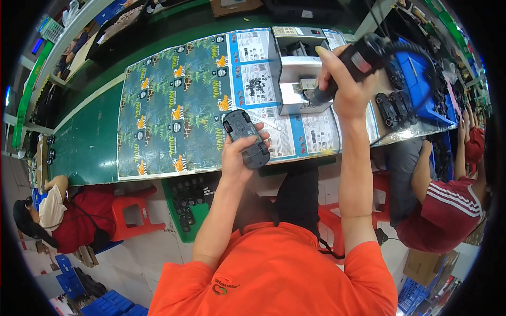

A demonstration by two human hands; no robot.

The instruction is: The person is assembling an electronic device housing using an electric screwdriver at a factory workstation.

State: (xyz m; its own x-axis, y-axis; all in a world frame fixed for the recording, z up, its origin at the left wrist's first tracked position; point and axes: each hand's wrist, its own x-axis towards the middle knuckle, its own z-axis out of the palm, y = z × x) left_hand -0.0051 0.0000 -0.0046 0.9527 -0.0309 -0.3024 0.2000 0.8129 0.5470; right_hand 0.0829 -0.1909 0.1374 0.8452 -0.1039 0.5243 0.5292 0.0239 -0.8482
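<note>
A black toy car (244, 132) lies underside up in my left hand (238, 160), the fingers closed around its sides and the thumb across its underside. It is held over the table's front edge. My right hand (349, 89) grips a black corded electric screwdriver (363, 59), tilted so that its nose points down and left. The nose end is at a small metal block on the front of a grey metal screw feeder (289, 100). Whether the bit touches a screw there is too small to tell. A thin white stick (270, 121) lies between the car and the feeder.
Printed sheets (174, 116) cover the green table. Small black parts (256, 86) lie left of the feeder. Several black toy cars (392, 110) and a blue bin (421, 79) stand at right. Below is a green tray (182, 234) of cars. Co-workers sit on both sides.
</note>
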